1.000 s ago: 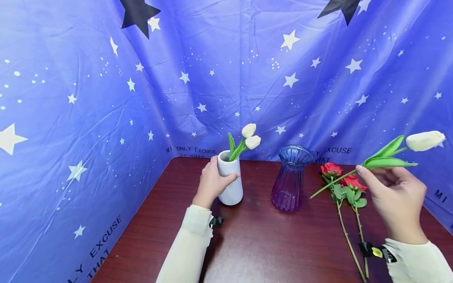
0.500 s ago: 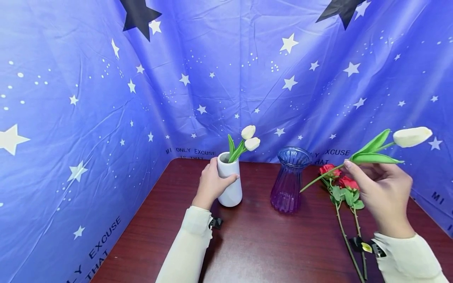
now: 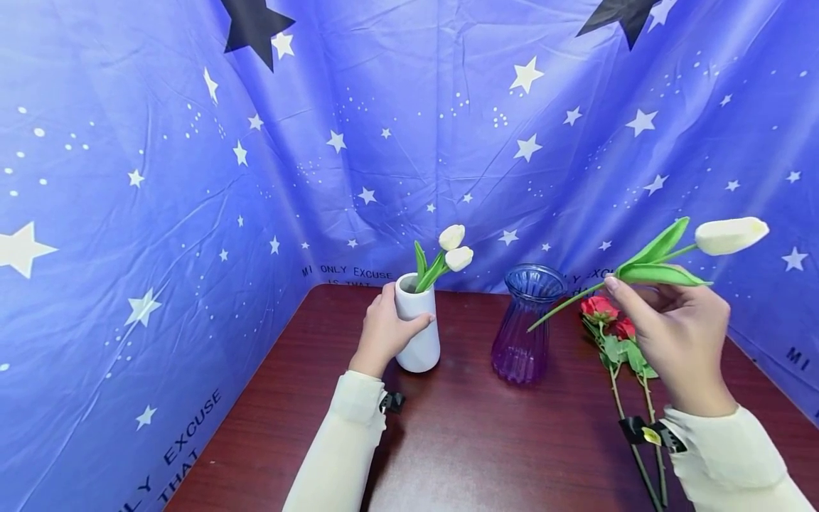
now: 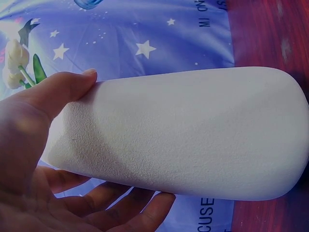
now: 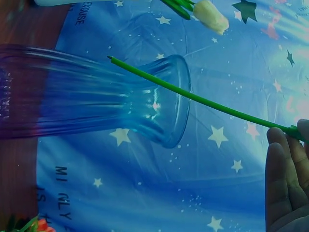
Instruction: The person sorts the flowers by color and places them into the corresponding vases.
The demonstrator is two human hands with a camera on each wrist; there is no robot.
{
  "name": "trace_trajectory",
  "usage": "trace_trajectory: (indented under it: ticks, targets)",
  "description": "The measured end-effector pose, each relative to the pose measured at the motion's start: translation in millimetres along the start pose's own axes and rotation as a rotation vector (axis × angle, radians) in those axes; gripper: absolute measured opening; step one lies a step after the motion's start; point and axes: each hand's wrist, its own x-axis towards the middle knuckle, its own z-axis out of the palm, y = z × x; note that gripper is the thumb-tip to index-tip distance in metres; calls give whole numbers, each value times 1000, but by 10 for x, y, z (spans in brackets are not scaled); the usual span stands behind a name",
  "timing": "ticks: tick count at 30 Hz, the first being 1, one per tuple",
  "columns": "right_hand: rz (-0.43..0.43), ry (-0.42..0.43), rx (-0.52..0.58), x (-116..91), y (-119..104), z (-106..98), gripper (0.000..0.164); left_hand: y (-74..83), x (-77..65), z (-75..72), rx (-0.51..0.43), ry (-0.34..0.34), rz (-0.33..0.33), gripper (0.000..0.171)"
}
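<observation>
My left hand [image 3: 386,328] grips the upper part of a white vase [image 3: 419,345], thumb and fingers around its sides, as the left wrist view also shows. Two white tulips [image 3: 456,249] with green leaves stand in that vase, leaning right. Between thumb and fingertips, my right hand [image 3: 684,345] pinches the green stem of another white tulip [image 3: 731,236], held in the air with its bloom to the right. The stem's lower end points down and left, in front of a blue-purple glass vase [image 3: 521,341] in the head view; whether it touches the glass I cannot tell.
Two red roses [image 3: 599,308] lie on the dark red wooden table [image 3: 473,448] right of the glass vase, stems toward the front, partly hidden by my right hand and wrist. A blue star-printed cloth [image 3: 397,142] hangs behind and at both sides of the table.
My right hand has moved left and slightly up with the tulip, bringing its stem end from near the roses to in front of the glass vase. The left hand stays on the white vase.
</observation>
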Motion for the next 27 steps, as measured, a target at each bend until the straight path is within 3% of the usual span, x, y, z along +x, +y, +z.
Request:
trace_trajectory:
  ticks: [27]
  targets:
    - [-84, -3, 126, 150, -509, 279, 16, 0, 5, 3, 5, 4, 7, 84]
